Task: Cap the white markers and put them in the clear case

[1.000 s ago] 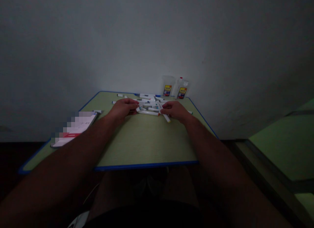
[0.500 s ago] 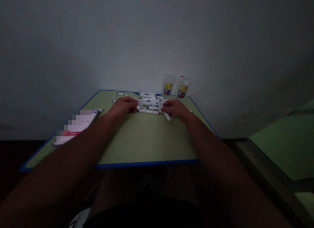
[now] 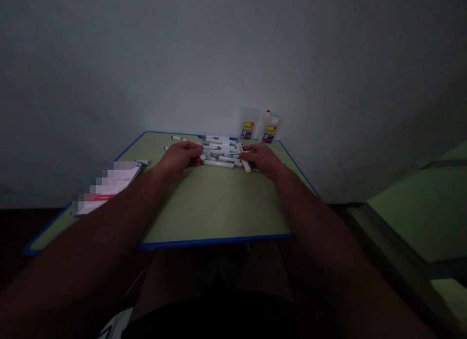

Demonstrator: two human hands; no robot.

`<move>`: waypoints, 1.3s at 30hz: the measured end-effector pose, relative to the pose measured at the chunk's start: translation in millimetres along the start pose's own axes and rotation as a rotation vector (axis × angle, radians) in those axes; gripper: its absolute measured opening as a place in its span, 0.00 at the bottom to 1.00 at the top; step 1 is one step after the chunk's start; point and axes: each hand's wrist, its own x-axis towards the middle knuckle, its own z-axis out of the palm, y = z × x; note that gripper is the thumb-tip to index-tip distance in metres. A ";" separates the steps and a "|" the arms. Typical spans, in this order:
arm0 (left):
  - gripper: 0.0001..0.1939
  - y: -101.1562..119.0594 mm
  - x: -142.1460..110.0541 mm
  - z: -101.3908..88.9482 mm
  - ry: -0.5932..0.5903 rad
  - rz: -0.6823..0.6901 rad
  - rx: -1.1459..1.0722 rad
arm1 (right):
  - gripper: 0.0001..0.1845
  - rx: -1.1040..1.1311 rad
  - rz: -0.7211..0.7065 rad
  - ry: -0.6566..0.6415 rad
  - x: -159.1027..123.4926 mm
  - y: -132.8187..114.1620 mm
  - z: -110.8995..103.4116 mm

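My left hand (image 3: 183, 157), at the left end of a loose heap of markers, has its fingers closed on a small white piece that looks like a marker cap (image 3: 202, 157). Much of that piece is hidden by the fingers. On the right side of the heap, my right hand (image 3: 260, 158) pinches a white marker (image 3: 246, 165) with a yellow end. This marker is tilted, its yellow end toward me. Between the hands lie several white markers, among them one with an orange-red end (image 3: 219, 163) along the near side of the heap.
Two clear plastic cases with yellow labels, a left case (image 3: 248, 130) and a right case (image 3: 269, 133), stand at the table's back against the wall. A white and red booklet (image 3: 109, 188) lies on the left. Blue edging (image 3: 215, 242) runs round the green table.
The marker in my right hand has swung to a steeper angle, its yellow end a little to the left. My left hand keeps its grip. The whole view has shifted slightly.
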 end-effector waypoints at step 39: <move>0.11 -1.0 -2.1 0.9 -0.012 0.055 0.094 | 0.04 -0.059 -0.022 -0.035 -2.4 -0.5 -0.2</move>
